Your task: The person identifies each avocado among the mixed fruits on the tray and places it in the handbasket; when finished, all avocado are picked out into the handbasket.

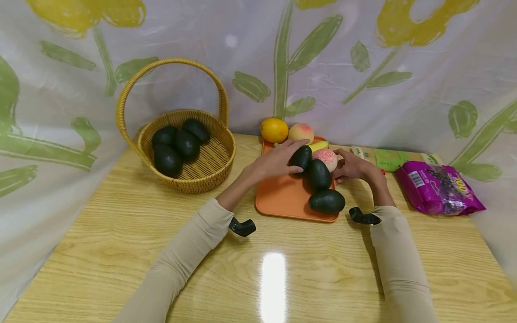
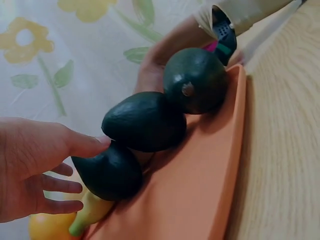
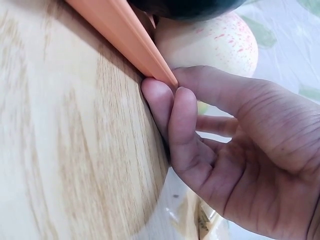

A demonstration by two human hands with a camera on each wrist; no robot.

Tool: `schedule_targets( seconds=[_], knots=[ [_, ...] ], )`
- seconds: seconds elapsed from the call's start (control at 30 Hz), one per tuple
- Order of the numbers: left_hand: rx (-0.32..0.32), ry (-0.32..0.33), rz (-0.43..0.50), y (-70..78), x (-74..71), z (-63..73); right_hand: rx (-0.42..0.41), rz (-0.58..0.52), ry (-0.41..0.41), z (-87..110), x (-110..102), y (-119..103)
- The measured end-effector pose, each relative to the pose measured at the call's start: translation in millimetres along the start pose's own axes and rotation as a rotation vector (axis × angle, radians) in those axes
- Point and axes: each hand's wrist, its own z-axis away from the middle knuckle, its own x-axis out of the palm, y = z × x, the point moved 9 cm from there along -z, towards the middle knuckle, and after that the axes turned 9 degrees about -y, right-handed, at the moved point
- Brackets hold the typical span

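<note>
An orange tray (image 1: 278,197) carries three dark green avocados (image 1: 327,201), a speckled pale peach (image 1: 326,158) and a yellow banana (image 1: 319,146). My left hand (image 1: 278,159) spreads over the tray beside the farthest avocado (image 2: 112,172); in the left wrist view its thumb is close to that avocado and the middle one (image 2: 145,121), and I cannot tell if it touches. At the tray's right edge (image 3: 135,45), my right hand (image 3: 235,145) pinches the rim between thumb and fingers, as the right wrist view shows. The peach (image 3: 210,45) lies just inside that rim.
A wicker basket (image 1: 202,181) with a tall handle stands at the left, several avocados inside. Behind the tray are a yellow-orange fruit (image 1: 274,130) and another peach (image 1: 301,133). A purple packet (image 1: 438,188) and a green package (image 1: 389,159) lie to the right, near the curtain.
</note>
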Motion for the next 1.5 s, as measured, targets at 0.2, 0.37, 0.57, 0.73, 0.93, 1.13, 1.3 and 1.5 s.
schedule_targets(
  seconds=[0.2, 0.37, 0.57, 0.73, 0.93, 1.13, 1.3, 1.5],
  knots=[
    [-0.008, 0.0, 0.017, -2.5, 7.7, -3.3, 0.0, 0.012, 0.001, -0.4, -0.8, 1.5],
    [-0.034, 0.019, 0.021, -5.0, 8.9, -4.2, -0.006, 0.001, -0.011, 0.5, 0.1, 2.0],
    [-0.06, 0.047, -0.002, -7.4, 8.2, -3.5, -0.008, -0.008, -0.009, 0.8, 1.8, 1.5],
    [-0.063, 0.059, 0.016, -7.9, 11.1, -1.7, -0.007, 0.026, -0.014, 0.1, 3.4, 2.1],
    [-0.031, 0.085, 0.041, -6.1, 12.2, -2.9, -0.005, 0.032, -0.006, -0.5, 1.8, 2.8],
    [-0.016, 0.131, 0.072, -7.3, 5.3, -1.1, -0.006, 0.036, -0.001, 1.1, 1.8, -0.1],
    [-0.029, 0.179, 0.052, -8.5, -8.5, 2.7, -0.018, 0.044, 0.0, 1.3, 1.6, -1.6],
    [-0.027, 0.232, 0.028, -3.8, -30.0, 11.7, -0.019, 0.07, 0.007, 1.5, -0.7, -2.4]
  ],
)
